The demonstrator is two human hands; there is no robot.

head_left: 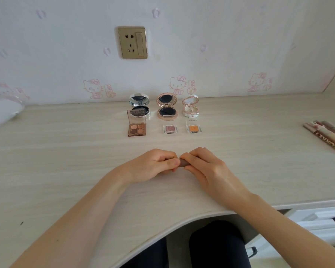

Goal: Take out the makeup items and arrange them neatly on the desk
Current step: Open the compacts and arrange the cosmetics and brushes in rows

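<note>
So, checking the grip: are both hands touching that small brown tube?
Touching. The head view shows the left hand and the right hand each curled round one end of the small brown tube, only its middle showing.

Wall: gold rectangular wall socket [132, 42] with switch, set in pale wallpaper printed with pink cartoon cats [240, 35]. Far left: white crumpled item [2, 115], possibly a plastic bag. Lower right: white drawer unit [321, 227], dark handle.
</note>
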